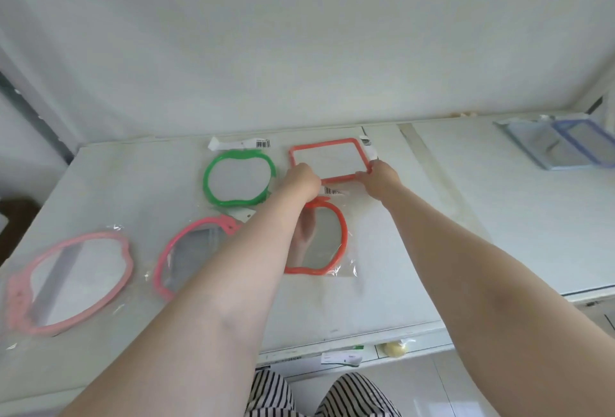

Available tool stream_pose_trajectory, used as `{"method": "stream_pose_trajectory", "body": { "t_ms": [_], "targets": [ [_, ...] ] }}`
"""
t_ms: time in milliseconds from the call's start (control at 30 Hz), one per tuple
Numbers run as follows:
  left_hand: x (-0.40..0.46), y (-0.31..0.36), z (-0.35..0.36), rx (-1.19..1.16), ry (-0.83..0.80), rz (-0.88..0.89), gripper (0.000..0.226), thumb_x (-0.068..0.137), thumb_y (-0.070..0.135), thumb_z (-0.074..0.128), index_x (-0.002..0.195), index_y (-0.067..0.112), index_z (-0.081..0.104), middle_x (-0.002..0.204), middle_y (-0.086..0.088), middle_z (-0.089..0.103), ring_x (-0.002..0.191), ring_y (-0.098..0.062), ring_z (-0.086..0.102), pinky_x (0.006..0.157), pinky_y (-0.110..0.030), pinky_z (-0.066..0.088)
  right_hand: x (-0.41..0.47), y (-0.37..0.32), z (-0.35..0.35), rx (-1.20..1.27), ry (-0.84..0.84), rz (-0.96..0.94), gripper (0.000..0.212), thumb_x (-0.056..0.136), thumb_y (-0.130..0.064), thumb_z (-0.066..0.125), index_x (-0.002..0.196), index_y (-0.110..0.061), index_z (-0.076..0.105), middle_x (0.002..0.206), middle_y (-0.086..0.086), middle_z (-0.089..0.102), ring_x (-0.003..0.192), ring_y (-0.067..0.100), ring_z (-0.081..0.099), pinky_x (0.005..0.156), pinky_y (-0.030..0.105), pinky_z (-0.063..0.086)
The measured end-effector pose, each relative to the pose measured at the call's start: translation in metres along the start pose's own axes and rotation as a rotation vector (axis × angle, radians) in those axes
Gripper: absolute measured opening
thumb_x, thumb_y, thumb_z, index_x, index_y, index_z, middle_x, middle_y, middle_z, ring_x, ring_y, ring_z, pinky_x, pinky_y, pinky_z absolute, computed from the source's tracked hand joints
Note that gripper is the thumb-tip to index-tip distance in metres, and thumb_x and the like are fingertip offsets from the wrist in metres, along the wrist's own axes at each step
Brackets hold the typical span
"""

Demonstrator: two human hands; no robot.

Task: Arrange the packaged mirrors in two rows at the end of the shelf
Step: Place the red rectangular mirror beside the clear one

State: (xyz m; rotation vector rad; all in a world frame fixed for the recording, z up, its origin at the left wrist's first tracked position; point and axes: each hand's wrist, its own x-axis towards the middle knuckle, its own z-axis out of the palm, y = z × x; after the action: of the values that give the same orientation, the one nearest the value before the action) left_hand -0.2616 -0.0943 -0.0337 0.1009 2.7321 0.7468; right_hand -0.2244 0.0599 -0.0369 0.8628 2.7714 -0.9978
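An orange rectangular packaged mirror (329, 150) lies near the back of the white shelf (382, 283). My left hand (301, 180) grips its near left corner and my right hand (382, 176) grips its near right corner. To its left lies a green apple-shaped mirror (213, 180). Just in front, an orange apple-shaped mirror (336, 236) in a clear bag is partly hidden by my left forearm. Further left lie a bright pink mirror (176, 246) and a pale pink mirror (80, 280).
Two blue-framed rectangular mirrors (562, 147) lie at the far right of the shelf. The white back wall rises right behind the mirrors. Price labels (339, 358) line the shelf's front edge. Striped trousers (273, 393) show below.
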Motion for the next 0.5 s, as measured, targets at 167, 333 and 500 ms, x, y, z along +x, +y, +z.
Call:
{"method": "stream_pose_trajectory", "body": {
  "t_ms": [167, 333, 500],
  "targets": [
    [0.005, -0.007, 0.005, -0.262, 0.128, -0.111, 0.036, 0.092, 0.019, 0.05, 0.126, 0.005, 0.052, 0.124, -0.016, 0.061, 0.116, -0.036, 0.058, 0.099, -0.042, 0.048, 0.004, 0.005, 0.005, 0.298, 0.187, 0.122, 0.032, 0.09, -0.019, 0.058, 0.118, -0.004, 0.055, 0.092, 0.008, 0.057, 0.08, 0.029, 0.056, 0.07, 0.036, 0.049],
    [-0.007, 0.002, -0.005, -0.836, 0.067, -0.225, 0.009, 0.082, 0.005, 0.066, 0.09, 0.005, 0.061, 0.082, -0.013, 0.064, 0.078, -0.026, 0.062, 0.074, -0.036, 0.052, -0.006, 0.002, -0.017, 0.709, 0.179, 0.233, 0.032, 0.084, -0.004, 0.06, 0.116, -0.007, 0.059, 0.082, 0.007, 0.058, 0.07, 0.025, 0.053, 0.057, 0.029, 0.042],
    [-0.039, 0.026, -0.04, -1.033, 0.007, -0.345, 0.021, 0.08, -0.008, 0.064, 0.066, 0.003, 0.052, 0.043, -0.004, 0.057, 0.07, -0.024, 0.054, 0.084, -0.036, 0.049, -0.033, -0.015, -0.057, 0.887, 0.167, 0.25, 0.045, 0.081, -0.005, 0.063, 0.124, -0.014, 0.056, 0.075, 0.002, 0.06, 0.067, 0.02, 0.057, 0.056, 0.026, 0.045]
  ]
}}
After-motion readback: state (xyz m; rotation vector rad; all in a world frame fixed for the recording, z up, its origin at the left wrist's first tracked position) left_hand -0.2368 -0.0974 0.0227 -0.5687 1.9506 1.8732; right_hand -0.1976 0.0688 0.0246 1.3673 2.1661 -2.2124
